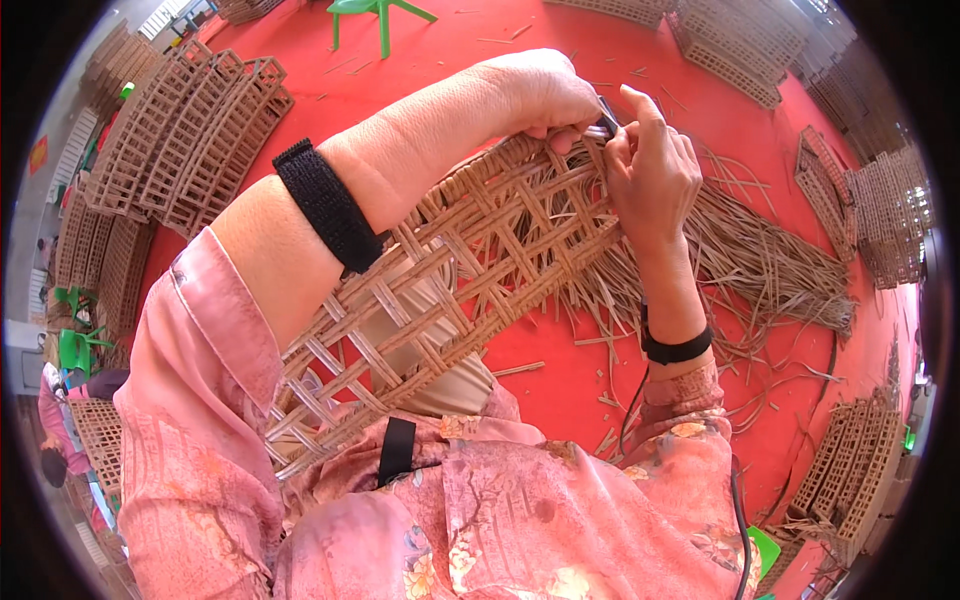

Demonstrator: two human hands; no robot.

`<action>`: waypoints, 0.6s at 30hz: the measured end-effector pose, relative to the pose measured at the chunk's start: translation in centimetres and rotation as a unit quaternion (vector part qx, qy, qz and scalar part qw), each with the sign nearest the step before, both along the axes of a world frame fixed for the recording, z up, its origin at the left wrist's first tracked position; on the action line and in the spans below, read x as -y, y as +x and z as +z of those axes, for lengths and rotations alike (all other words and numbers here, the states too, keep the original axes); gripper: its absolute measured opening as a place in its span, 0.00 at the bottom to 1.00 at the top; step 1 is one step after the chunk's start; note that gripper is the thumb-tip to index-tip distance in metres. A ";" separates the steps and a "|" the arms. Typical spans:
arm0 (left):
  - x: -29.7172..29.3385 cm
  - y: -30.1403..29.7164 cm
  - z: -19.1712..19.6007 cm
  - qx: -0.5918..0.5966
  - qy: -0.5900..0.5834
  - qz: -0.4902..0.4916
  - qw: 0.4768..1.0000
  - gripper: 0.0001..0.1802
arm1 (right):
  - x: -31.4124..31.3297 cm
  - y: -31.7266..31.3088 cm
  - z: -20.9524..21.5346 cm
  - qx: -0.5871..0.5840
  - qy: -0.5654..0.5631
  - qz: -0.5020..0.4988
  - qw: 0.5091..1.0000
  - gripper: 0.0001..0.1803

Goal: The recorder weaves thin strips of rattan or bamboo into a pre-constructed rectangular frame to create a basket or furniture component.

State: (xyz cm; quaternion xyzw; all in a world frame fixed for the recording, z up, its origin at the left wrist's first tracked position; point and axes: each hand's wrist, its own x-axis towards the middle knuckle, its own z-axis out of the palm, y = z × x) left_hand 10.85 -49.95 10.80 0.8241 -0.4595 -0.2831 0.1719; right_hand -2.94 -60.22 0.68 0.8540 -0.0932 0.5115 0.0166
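A woven rattan panel with an open lattice lies slanted across my lap, its bound far edge up near my hands. My left hand is closed at that edge, fingers curled under and around the rim; what lies inside the fist is partly hidden. Close beside it, my right hand is closed with the index finger raised. A small dark metal tool shows between the two hands, at the right thumb and fingers; its exact kind is hidden.
A loose bundle of long rattan strips spreads over the red floor to the right. Lattice panels stand stacked at the left, more panels at the lower right. A green stool stands at the far side.
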 end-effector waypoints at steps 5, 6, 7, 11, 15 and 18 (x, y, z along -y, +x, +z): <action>-0.1 0.3 0.0 -0.005 -0.019 0.001 1.000 0.13 | -0.2 0.2 -0.1 0.016 -0.005 0.009 1.000 0.26; 0.0 0.3 -0.1 -0.007 -0.028 -0.004 1.000 0.13 | -0.1 0.2 -0.1 0.020 -0.010 0.005 1.000 0.25; 0.2 0.2 -0.2 -0.008 -0.028 -0.005 1.000 0.13 | -0.1 0.2 -0.2 0.020 -0.011 0.004 1.000 0.25; 1.4 -0.8 -0.5 0.070 -0.020 -0.052 0.996 0.15 | -0.7 -0.9 0.8 -0.014 0.136 -0.009 0.991 0.20; 1.4 -1.5 -0.8 0.148 -0.024 -0.028 0.988 0.21 | 1.2 -0.7 1.6 -0.068 0.216 -0.052 0.973 0.18; 2.1 -2.0 -0.6 0.198 -0.016 -0.085 0.976 0.20 | 4.1 -0.4 1.1 -0.149 0.421 -0.003 0.895 0.23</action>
